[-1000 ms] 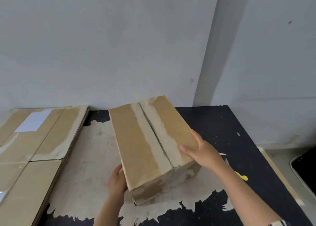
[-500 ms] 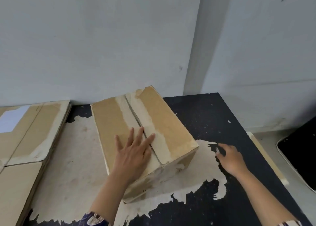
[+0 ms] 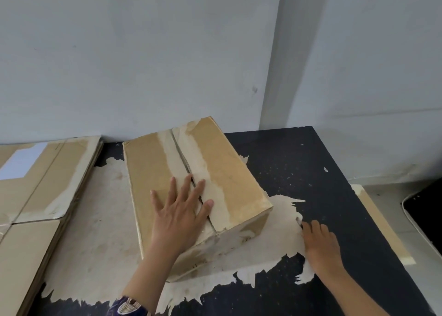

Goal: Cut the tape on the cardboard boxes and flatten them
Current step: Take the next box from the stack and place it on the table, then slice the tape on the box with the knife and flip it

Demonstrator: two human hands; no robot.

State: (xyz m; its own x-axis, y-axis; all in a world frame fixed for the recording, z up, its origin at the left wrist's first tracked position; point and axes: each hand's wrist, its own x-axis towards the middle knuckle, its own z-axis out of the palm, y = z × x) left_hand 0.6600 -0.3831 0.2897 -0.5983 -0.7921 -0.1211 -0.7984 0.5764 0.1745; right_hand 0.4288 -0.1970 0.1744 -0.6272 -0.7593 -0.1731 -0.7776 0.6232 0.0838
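My left hand [image 3: 179, 216] lies flat on top of the cardboard box [image 3: 222, 181], fingers straight and spread, the palm pressing on the near part of the lid. The box stands closed on the black table [image 3: 334, 162], on the worn pale patch, a little left of the middle. Its long axis runs from near me toward the wall, turned slightly to the left at the far end. The centre seam [image 3: 182, 159] with the pale strips of tape goes along this same axis, and my middle fingers rest right on its near part.

My right hand [image 3: 321, 244] is on the table to the right of the box, near its front right corner but not touching it. Its fingers are loosely bent, tips down on the surface (if they pinch some small tool, I cannot tell). I think the seam must be cut next, and it lies to the left of this hand. Flattened boxes [image 3: 45, 184] are stacked at the left edge.
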